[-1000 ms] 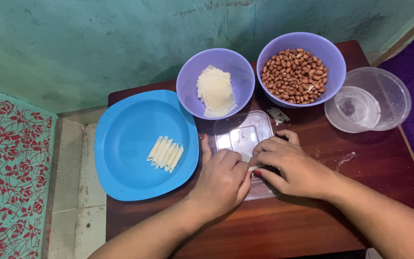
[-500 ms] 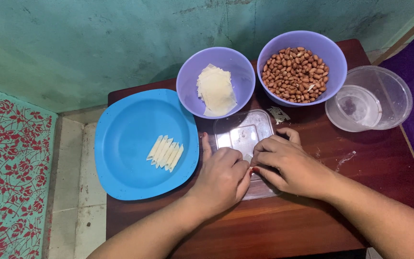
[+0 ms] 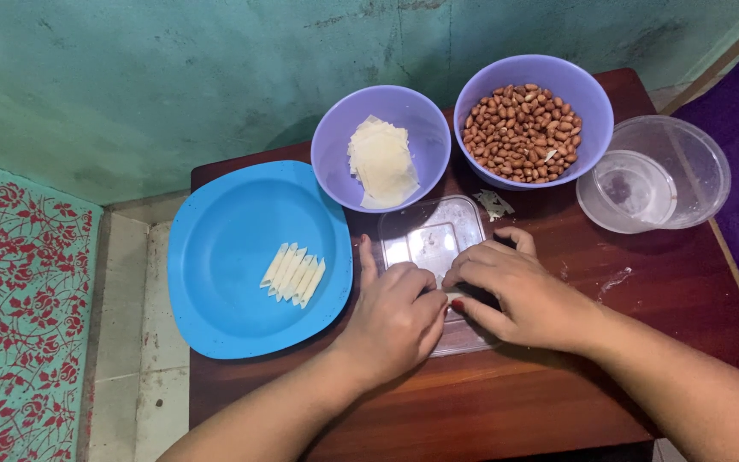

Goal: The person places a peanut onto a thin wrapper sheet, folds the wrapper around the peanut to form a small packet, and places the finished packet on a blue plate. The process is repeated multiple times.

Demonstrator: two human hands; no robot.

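Both hands sit low on the clear plastic lid (image 3: 434,235) lying flat on the dark wooden tabletop (image 3: 643,342), front centre. Left hand (image 3: 395,321): fingers curled inward, knuckles up, thumb stretched out along the lid's left edge. Right hand (image 3: 519,291): fingers bent, tips meeting the left hand's over the lid's near half. The two sets of fingertips are pressed close around something small between them; it's hidden by the fingers, so I cannot tell what the grip is clamped on, or whether it's fully closed.

Around them:
- Blue plate (image 3: 233,282) just left of the left hand, overhanging the tabletop's left edge, with a row of thin pale rolled sticks (image 3: 293,275) lying side by side.
- Purple bowl (image 3: 339,137) behind the lid, holding a stack of pale square wrappers (image 3: 381,162).
- Second purple bowl (image 3: 588,98) to its right, full of peanuts (image 3: 519,130).
- Clear plastic container (image 3: 694,167) at far right, with a smaller clear lid (image 3: 630,192) resting against its left side.
- Pale scrap (image 3: 495,204) on the tabletop between the peanut bowl and the flat lid.
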